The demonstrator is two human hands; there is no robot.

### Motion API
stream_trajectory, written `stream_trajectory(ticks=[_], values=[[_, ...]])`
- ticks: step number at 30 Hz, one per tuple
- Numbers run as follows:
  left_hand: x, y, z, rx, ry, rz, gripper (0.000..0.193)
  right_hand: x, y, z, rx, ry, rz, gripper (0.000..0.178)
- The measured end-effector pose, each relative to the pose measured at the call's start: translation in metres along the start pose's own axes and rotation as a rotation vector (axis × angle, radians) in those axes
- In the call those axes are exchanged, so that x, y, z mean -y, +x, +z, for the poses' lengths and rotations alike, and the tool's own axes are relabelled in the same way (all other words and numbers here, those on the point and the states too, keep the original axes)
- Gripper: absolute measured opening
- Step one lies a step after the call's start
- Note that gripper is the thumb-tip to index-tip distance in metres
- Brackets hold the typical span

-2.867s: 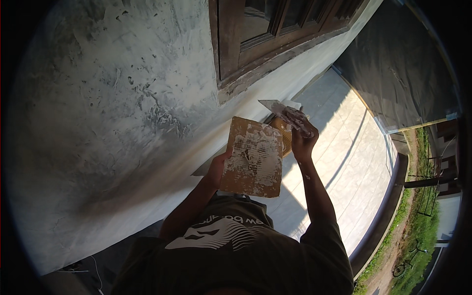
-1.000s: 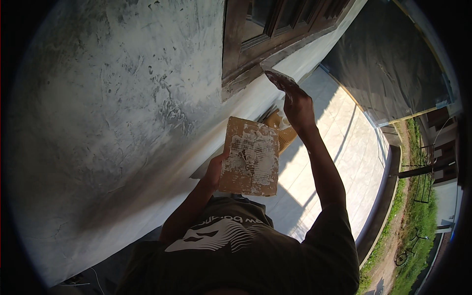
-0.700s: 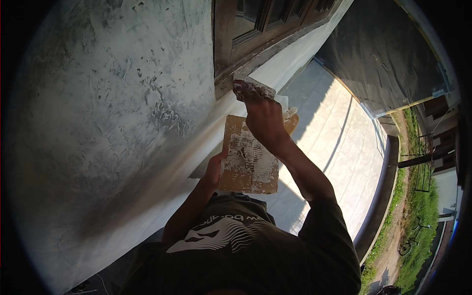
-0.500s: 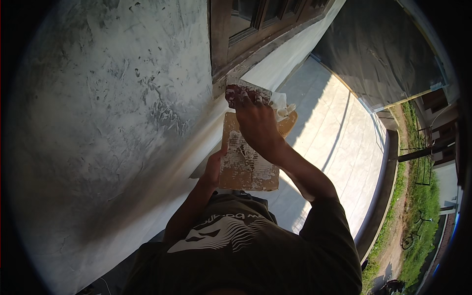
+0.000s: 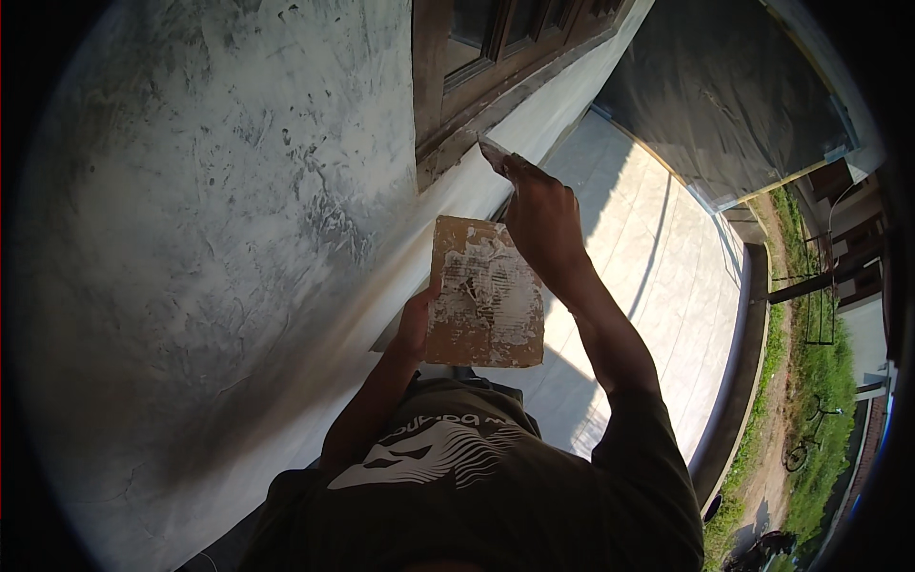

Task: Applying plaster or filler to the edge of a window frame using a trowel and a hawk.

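My right hand (image 5: 547, 219) is closed on a putty scraper (image 5: 493, 156), a flat blade seen nearly edge-on. The blade's tip meets the wall's pale corner strip (image 5: 503, 112) just below the brown wooden window frame (image 5: 434, 105); I cannot tell how firmly it touches. A brown rectangular board (image 5: 452, 351) lies in front of my body, smeared with white putty (image 5: 496, 267). Gripping its left edge is my left hand (image 5: 414, 326), whose fingers are partly hidden under the board.
On the left rises a patchy grey-white wall (image 5: 219, 210). A pale tiled floor (image 5: 667, 286), half in sunlight, spreads to the right. Dark sheeting (image 5: 734, 105) hangs at the far right. Beyond the low floor edge (image 5: 748, 334) are grass (image 5: 824, 362) and a bicycle (image 5: 805, 439).
My right hand has lifted off the board and moved up and right with the scraper, turning its blade toward the wall below the window. The board has stayed nearly in place in my left hand.
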State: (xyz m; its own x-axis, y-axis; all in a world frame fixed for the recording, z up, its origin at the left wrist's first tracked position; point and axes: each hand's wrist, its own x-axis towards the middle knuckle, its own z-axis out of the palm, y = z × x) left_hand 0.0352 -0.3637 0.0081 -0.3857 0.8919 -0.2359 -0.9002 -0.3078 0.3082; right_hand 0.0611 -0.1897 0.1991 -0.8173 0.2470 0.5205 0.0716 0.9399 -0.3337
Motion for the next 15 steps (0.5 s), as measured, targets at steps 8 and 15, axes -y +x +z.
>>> stream_trajectory(ticks=[8,15], values=[[0.002,0.000,-0.004,0.052,-0.020,-0.005,0.047,0.005,0.018,0.046,0.019,-0.242,-0.126,0.008],[-0.005,-0.007,0.005,-0.063,0.040,0.043,0.045,0.034,0.001,0.045,0.140,-0.331,-0.195,0.006]])
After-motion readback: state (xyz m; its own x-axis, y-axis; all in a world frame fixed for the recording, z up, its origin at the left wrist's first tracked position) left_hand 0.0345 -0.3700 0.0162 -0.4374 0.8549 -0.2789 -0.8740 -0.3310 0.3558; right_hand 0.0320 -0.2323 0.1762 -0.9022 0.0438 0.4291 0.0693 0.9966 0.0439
